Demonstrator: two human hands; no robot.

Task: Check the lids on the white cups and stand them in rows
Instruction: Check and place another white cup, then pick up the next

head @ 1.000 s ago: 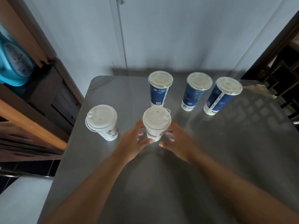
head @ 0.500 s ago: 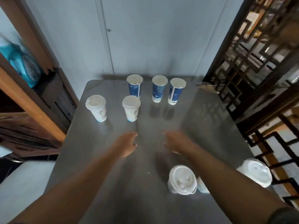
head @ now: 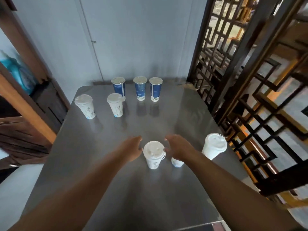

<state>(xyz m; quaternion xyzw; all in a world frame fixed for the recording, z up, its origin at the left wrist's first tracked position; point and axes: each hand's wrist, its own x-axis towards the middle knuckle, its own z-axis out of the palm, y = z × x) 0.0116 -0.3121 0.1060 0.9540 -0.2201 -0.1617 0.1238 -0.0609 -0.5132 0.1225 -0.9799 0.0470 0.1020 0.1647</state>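
**Left grip** [head: 131, 150], **right grip** [head: 176, 149]: both open, fingers spread, one on each side of the white cup [head: 153, 157]. Whether any finger touches it cannot be told.

**White cup:** upright with its lid [head: 153, 148] on, about the middle of the worktop [head: 100, 164].

**Second cup** [head: 177, 162]: white, just right of the first and mostly hidden under the right grip.

**Third cup** [head: 214, 147]: white, lidded, close to the right edge.

**Corner cup** [head: 85, 106], **inner cup** [head: 115, 105]: white, upright, side by side toward the far left corner.

**Blue cups** [head: 140, 88]: three in a row along the far edge.

**Hazards, as judged:**
- The cup looks light, tall and narrow-footed, so a touch from one side before the other would likely tip it or skate it over the glossy worktop.
- A squeeze high at the rim could spring the lid.
- The right wrist hangs over the second cup, and lowering it could knock that cup.
- A knock carried on to the third cup could send it off the right edge.
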